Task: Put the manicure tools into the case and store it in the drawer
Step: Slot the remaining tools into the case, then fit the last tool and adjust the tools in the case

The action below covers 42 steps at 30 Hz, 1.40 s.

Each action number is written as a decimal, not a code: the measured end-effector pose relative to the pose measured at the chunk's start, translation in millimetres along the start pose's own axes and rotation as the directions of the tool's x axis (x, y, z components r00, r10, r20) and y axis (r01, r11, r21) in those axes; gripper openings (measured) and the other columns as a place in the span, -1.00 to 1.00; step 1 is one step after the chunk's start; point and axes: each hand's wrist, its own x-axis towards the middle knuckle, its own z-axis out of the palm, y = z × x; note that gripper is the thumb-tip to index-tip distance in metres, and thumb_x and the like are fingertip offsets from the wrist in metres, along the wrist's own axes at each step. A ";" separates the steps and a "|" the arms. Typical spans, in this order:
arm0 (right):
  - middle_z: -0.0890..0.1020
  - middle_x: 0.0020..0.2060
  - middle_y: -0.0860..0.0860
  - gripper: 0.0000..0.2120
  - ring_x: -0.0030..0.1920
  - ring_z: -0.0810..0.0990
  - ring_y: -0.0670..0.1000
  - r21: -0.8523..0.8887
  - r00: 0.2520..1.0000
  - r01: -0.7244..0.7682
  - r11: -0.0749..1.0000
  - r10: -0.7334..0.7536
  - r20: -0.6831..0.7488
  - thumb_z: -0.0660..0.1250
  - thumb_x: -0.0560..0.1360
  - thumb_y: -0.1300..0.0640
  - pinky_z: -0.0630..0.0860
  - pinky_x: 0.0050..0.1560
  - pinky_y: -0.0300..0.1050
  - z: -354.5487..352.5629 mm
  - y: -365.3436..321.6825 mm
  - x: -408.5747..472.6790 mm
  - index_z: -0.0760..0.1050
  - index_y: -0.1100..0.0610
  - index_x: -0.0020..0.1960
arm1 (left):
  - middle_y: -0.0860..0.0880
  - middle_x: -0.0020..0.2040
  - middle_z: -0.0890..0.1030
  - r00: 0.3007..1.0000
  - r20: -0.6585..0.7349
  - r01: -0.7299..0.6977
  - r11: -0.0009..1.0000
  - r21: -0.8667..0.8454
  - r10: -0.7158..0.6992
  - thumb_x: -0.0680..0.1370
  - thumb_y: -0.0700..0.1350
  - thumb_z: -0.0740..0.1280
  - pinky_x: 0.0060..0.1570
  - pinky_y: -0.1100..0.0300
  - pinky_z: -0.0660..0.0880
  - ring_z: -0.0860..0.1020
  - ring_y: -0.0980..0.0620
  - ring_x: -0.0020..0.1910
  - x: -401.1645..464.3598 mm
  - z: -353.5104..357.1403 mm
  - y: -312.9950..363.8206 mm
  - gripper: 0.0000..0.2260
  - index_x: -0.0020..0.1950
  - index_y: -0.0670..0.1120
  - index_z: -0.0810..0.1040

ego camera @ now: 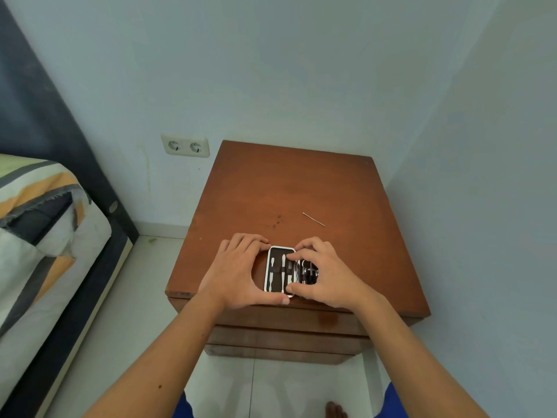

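From the head view, an open manicure case (278, 271) is seen lying near the front edge of the wooden nightstand (295, 188), with pale tools (283, 267) strapped inside. Its left edge is gripped by the curled left hand (238, 271); its right half is covered and held by the right hand (324, 276).

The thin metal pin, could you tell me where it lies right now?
The pin lies loose on the wooden nightstand, beyond and right of the open case.
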 end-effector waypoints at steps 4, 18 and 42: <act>0.50 0.20 -0.19 -0.53 0.19 0.52 -0.16 0.148 0.995 -0.046 0.988 0.058 -0.078 0.59 0.39 -0.15 0.44 0.22 -0.33 -11.0 1.8 4.2 0.63 -0.12 0.26 | 0.21 0.42 0.45 1.000 0.009 -0.001 1.000 0.008 0.001 0.18 0.75 0.32 0.39 0.04 0.33 0.35 0.15 0.42 0.9 0.6 -0.9 0.05 0.44 0.07 0.50; 0.67 -0.13 -0.03 -0.93 -0.06 0.64 0.05 0.039 0.812 -0.397 0.917 0.371 -0.451 0.48 0.54 0.07 0.57 0.03 -0.04 -37.1 45.1 60.5 0.71 0.01 -0.13 | 0.21 0.43 0.43 1.000 0.026 0.005 1.000 -0.004 -0.005 0.17 0.76 0.31 0.43 0.03 0.31 0.33 0.15 0.44 1.4 -2.2 0.4 0.07 0.46 0.06 0.48; 0.72 -0.15 0.05 -0.88 -0.15 0.65 -0.03 0.692 0.825 -0.101 0.715 0.449 -0.344 0.33 0.66 0.20 0.59 -0.03 -0.11 -57.8 29.8 39.9 0.65 0.12 0.06 | 0.21 0.42 0.44 1.000 0.020 0.006 1.000 -0.005 -0.006 0.18 0.76 0.31 0.40 0.05 0.32 0.35 0.15 0.43 1.1 -2.0 0.3 0.07 0.44 0.06 0.49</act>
